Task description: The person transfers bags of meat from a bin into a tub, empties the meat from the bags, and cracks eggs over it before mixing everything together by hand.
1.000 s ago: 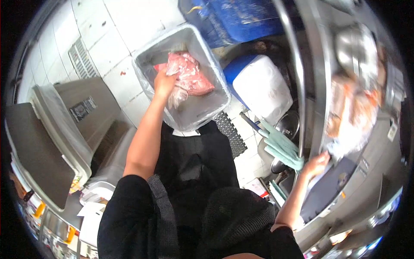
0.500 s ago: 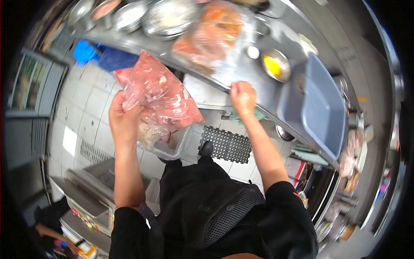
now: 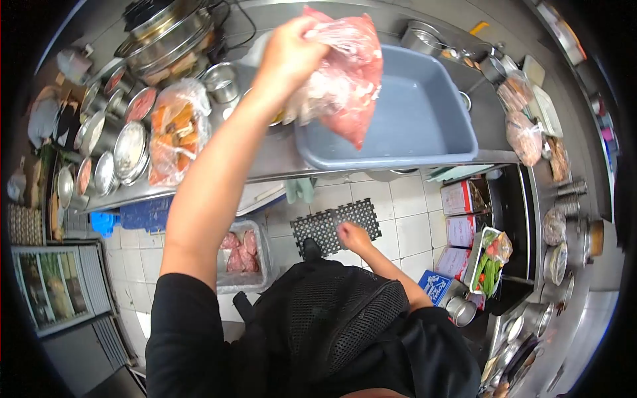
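Observation:
My left hand [image 3: 292, 53] is closed around the gathered top of a clear plastic bag of pink meat [image 3: 355, 86]. The bag hangs over the left part of a large grey-blue tub [image 3: 415, 106] on the steel counter. Low over the black perforated mat [image 3: 338, 222], my right hand [image 3: 355, 235] is held near my body, its fingers curled in; whether anything is in them is too small to tell. Below the counter, a translucent bin [image 3: 265, 255] on the floor holds several pieces of meat [image 3: 240, 252].
A bag of orange and pink food [image 3: 178, 129] lies on the counter beside metal bowls [image 3: 131, 149]. Cardboard boxes [image 3: 459, 231] and a tray of vegetables [image 3: 490, 265] stand at the right. Stacked pans [image 3: 166, 40] are at the back left.
The view has turned toward the tub. My left hand has carried the meat bag up from above the floor bin to the tub. My right hand has left the counter edge.

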`<state>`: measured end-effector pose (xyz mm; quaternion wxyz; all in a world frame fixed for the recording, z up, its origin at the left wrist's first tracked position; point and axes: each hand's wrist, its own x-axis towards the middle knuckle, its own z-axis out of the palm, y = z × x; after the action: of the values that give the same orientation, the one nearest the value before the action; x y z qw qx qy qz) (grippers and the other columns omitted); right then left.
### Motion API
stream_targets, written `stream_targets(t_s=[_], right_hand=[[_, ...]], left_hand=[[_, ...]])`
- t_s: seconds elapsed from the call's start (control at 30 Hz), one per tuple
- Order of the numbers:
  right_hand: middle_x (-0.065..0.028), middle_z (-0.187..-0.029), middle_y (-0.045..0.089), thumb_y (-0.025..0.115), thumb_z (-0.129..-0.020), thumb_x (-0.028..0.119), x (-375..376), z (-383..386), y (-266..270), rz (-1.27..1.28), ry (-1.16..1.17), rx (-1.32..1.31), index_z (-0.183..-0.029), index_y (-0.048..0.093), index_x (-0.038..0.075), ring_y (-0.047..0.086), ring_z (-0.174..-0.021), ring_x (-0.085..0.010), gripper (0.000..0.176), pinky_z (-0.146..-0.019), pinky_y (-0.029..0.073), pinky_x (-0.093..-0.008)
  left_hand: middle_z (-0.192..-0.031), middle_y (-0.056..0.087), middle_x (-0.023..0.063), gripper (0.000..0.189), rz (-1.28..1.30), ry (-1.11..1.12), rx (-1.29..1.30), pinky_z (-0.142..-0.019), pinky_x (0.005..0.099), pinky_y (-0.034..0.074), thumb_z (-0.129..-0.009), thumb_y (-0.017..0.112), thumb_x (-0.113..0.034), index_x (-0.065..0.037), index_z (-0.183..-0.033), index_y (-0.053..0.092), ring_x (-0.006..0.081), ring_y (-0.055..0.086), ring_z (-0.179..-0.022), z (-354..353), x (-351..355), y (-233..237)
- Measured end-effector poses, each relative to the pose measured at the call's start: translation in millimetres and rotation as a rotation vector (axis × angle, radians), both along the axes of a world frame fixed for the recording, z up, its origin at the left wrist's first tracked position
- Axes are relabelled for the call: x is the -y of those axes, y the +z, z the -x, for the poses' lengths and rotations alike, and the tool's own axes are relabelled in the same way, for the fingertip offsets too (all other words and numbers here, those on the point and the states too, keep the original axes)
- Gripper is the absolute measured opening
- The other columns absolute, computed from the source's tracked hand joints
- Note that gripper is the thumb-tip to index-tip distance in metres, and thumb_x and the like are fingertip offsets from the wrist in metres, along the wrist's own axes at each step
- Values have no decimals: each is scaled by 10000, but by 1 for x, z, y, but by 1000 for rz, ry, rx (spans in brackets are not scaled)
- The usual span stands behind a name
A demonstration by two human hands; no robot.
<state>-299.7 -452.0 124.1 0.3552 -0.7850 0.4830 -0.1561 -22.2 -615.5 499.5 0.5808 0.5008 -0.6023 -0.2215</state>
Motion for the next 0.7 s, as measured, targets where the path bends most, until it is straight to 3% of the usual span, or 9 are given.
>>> stream_targets(t_s=[0.07,0.13,0.2,0.27,0.3,0.47,0.53,0.6,0.7], right_hand=[[-150,-789,624,540,-828,224,-19,59,-30,-148,-185,-148,-844,585,86,598,-755,-359,146,-659,472,-440],[-155,-763,634,528,-848,255,-43,100,-37,-212,-389,-274,-851,595,90,607,-740,-355,179,-662,475,-432],[-146,-773,646,524,-858,262,-69,132,-55,-301,-535,-257,-861,604,81,620,-749,-333,198,-667,481,-417],[-143,-779,649,529,-856,263,-92,152,-75,-365,-581,-242,-866,606,75,625,-755,-323,204,-668,484,-413],[-140,-785,653,534,-854,264,-97,156,-80,-425,-623,-219,-870,608,69,631,-761,-313,210,-670,486,-409],[-154,-793,648,541,-850,291,-77,118,-73,-374,-444,-200,-879,603,61,627,-748,-338,240,-676,487,-424],[-180,-806,636,529,-854,315,-47,86,-57,-276,-269,-261,-887,590,56,610,-763,-380,268,-684,483,-446],[-188,-806,631,508,-870,315,-15,57,-68,-182,-94,-177,-893,588,67,606,-771,-387,261,-683,478,-460],[-164,-827,640,531,-862,276,23,-19,-17,-188,95,-181,-908,601,83,616,-788,-357,211,-696,483,-433]], left_hand=[[-855,672,127,285,-37,82,49,-711,323,493,-704,607,-104,-59,-982,649,225,649,-779,33,48,-32],[-884,661,152,266,-142,29,-17,-745,339,493,-698,623,-129,-71,-957,650,274,646,-833,63,80,-62],[-888,656,160,237,-215,54,82,-759,348,492,-704,614,-130,-67,-930,645,290,637,-862,84,101,-91],[-844,663,116,214,-265,45,422,-701,318,491,-748,616,-125,-89,-957,643,215,639,-771,91,110,-114],[-843,662,114,199,-291,11,375,-692,319,492,-762,607,-126,-88,-954,644,199,638,-757,85,111,-115],[-854,653,50,219,-194,50,218,-632,270,489,-805,597,-140,-80,-1013,627,127,630,-749,1,58,-57],[-871,649,48,191,-112,45,-4,-648,267,488,-819,588,-135,-78,-998,622,141,634,-769,-46,10,-49],[-884,640,42,183,-45,141,-182,-624,241,481,-869,566,-148,-40,-1010,608,125,630,-775,-92,-54,-54],[-917,634,42,198,-170,482,-313,-608,243,481,-889,560,-196,-42,-1010,593,122,615,-737,-162,-176,-106]])
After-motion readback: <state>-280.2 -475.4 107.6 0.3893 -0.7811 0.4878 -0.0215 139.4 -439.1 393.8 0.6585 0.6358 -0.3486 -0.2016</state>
